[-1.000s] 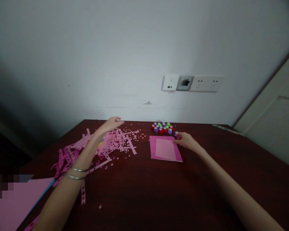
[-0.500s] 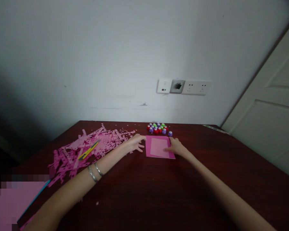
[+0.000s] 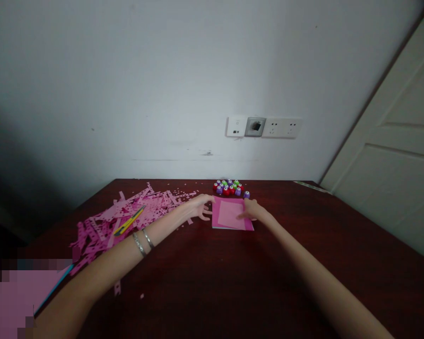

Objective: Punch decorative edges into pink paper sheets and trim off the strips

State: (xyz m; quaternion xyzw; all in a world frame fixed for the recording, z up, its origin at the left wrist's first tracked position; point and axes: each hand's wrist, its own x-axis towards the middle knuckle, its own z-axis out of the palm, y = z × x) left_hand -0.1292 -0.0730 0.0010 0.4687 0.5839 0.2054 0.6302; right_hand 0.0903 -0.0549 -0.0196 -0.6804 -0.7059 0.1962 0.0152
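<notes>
A darker pink paper stack [image 3: 215, 219], whitish along its front edge, lies far back on the table, with a smaller light pink sheet [image 3: 229, 214] slightly askew on top. At the stack's left edge is my left hand [image 3: 200, 207], fingers apart and thumb at the upper corner; it does not appear to grip. My right hand [image 3: 253, 210] is closed over the right edge, thumb on the light sheet and the other fingers partly hidden. Just behind the stack sit several small red, purple and green eye-like pieces [image 3: 226, 189].
Pink paper scraps [image 3: 99, 228] are heaped at the left, with a yellow utility knife [image 3: 129, 221] on them. A pink sheet with a blue edge [image 3: 54, 285] is at the lower left, partly pixelated. Wall sockets [image 3: 277, 128] sit above the dark red table [image 3: 205, 292].
The view has shifted slightly. My left hand has come closer to the stack's left edge, and more of the stack's whitish front edge shows. My right hand keeps its hold.
</notes>
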